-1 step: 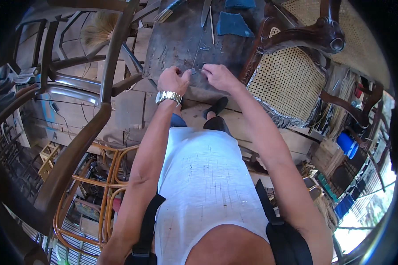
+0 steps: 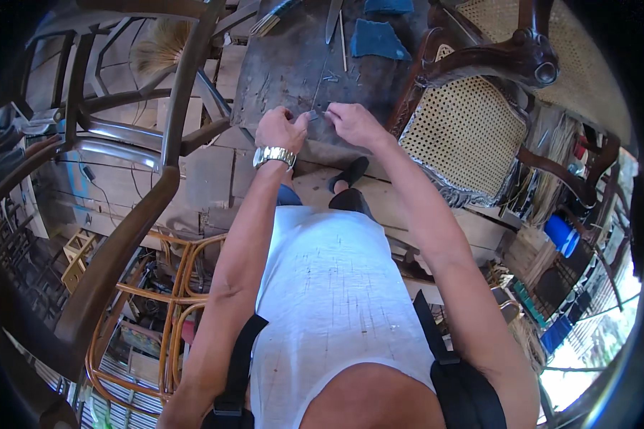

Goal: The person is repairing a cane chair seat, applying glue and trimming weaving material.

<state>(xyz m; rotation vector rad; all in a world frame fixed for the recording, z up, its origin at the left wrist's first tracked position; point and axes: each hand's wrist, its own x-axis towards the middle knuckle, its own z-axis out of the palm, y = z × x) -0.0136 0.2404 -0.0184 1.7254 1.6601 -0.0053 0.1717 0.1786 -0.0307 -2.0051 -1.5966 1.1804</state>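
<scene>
Over the near edge of the dark worktable [image 2: 279, 79], my left hand [image 2: 280, 131] is closed, with a small grey piece [image 2: 313, 115] showing at its thumb tip. Its kind is too small to make out. Just to the right, my right hand [image 2: 358, 124] is pinched, fingertips close to that piece but apart from it. Whatever lies between the right fingertips is too small to name. A few small metallic bits [image 2: 330, 77] lie on the tabletop beyond both hands.
A knife [image 2: 332, 23], a thin stick [image 2: 343, 44], a brush [image 2: 273, 18] and blue abrasive-looking pads [image 2: 379, 41] lie farther back. At right stands a carved chair with woven cane [image 2: 465, 132]. Dark wooden chair frames [image 2: 170, 136] crowd the left, above a rattan frame [image 2: 175, 314].
</scene>
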